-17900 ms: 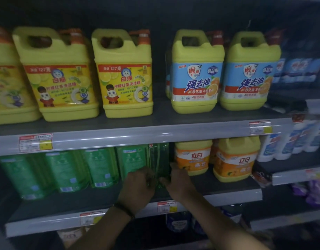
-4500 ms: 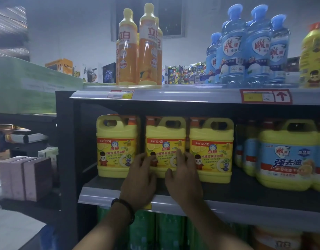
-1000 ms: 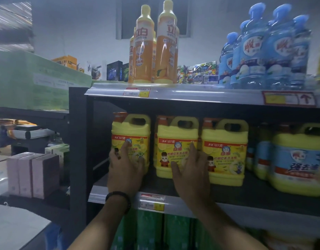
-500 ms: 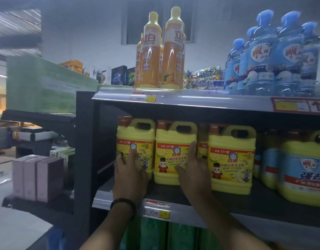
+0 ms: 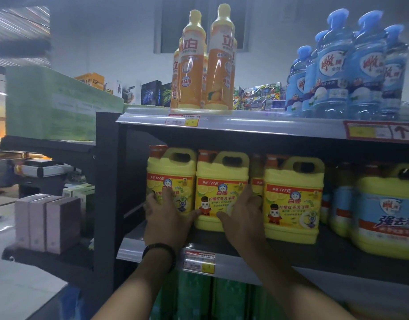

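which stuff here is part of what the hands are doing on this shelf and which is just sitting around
In the job: left hand, on the left yellow jug; right hand, on the middle yellow jug.
Just sitting there: orange bottles, blue bottles, blue-label jug, pink boxes.

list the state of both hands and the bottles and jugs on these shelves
left yellow jug, upright, capped
middle yellow jug, upright, capped
right yellow jug, upright, capped
orange bottles, upright, capped
blue bottles, upright, capped
left hand, presses flat on the left yellow jug
right hand, fingers straight at the middle yellow jug's right edge, thumb on its front
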Demonstrator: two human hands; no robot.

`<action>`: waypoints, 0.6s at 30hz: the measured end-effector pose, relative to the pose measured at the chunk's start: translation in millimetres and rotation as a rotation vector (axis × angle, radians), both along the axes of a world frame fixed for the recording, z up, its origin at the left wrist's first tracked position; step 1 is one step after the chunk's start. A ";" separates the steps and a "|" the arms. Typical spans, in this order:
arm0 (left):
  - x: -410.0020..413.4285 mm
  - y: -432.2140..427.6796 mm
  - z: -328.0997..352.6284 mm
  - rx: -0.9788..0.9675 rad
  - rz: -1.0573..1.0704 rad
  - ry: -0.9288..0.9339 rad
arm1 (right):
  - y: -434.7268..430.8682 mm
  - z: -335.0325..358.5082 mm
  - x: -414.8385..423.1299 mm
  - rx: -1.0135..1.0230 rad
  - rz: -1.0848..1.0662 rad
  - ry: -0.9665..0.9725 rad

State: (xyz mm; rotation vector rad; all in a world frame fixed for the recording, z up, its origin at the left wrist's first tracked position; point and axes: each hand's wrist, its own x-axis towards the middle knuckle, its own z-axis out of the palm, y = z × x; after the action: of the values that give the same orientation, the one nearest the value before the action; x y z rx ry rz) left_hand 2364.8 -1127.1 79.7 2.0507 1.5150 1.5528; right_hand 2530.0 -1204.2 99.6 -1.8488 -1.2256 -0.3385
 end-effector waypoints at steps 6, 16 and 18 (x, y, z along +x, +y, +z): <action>4.1 -3.9 -0.6 0.088 0.110 0.111 | -48.0 -10.5 39.4 0.227 0.029 -0.058; 30.3 -10.7 15.2 -0.033 -0.018 0.048 | -86.1 -11.6 130.3 0.125 -0.211 0.128; 34.1 -11.9 10.3 -0.016 -0.036 0.027 | -81.8 -16.1 136.0 0.116 -0.112 0.228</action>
State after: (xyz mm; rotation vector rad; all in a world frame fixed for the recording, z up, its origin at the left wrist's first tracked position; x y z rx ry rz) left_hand 2398.9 -1139.0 90.0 2.0862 1.4858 1.5019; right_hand 2666.0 -1285.9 83.5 -1.8046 -0.9321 -0.2467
